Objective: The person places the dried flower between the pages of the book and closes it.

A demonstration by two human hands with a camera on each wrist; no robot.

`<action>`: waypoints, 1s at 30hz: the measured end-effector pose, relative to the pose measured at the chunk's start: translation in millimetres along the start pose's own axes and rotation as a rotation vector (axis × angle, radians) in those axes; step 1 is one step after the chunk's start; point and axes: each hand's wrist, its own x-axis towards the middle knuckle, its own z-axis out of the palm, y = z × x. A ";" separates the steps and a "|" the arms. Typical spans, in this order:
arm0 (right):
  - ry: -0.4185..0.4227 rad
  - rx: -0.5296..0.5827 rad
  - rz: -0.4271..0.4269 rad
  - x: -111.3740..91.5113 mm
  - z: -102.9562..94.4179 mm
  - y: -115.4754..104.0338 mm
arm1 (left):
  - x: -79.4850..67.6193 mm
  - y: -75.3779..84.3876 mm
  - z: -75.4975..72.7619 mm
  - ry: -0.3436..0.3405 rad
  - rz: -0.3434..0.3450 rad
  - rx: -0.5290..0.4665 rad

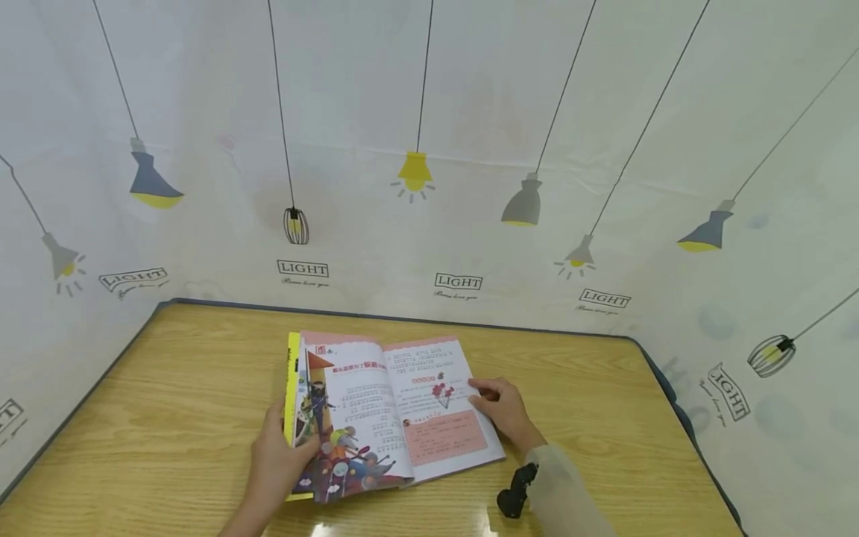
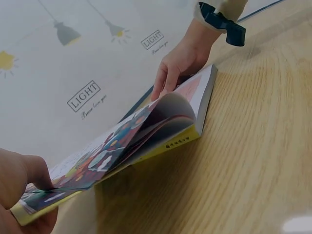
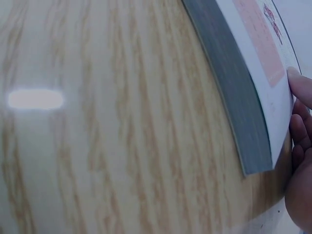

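Observation:
An open illustrated book (image 1: 362, 403) lies on the wooden table, with a colourful picture on its left page and a pink text box on its right page. My left hand (image 1: 274, 456) grips the book's left side, its thumb over the page and its fingers under the yellow cover. In the left wrist view, that side of the book (image 2: 109, 151) is lifted off the table and some pages bow up near the spine. My right hand (image 1: 506, 410) holds the right edge, thumb on the page in the right wrist view, with curled fingers (image 3: 300, 131) beside the edge.
The wooden table (image 1: 181, 395) has a dark edge strip along its back and sides. Behind it hangs a pale sheet (image 1: 362, 224) printed with lamps and the word LIGHT. A black band with a small device (image 1: 515, 492) sits on my right wrist.

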 end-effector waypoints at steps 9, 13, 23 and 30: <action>-0.031 0.002 0.013 2.1 -3.5 -3.4 | -1.7 24.3 5.2 0.019 0.092 0.007; -0.043 -0.010 0.026 3.9 -4.8 -6.2 | 0.2 37.6 7.4 0.000 0.114 0.024; -0.056 -0.020 0.043 7.0 -5.7 -5.9 | 2.5 70.9 20.1 -0.045 0.216 -0.019; -0.063 -0.029 0.038 6.4 -6.8 -10.6 | 6.8 89.8 32.7 -0.060 0.297 -0.008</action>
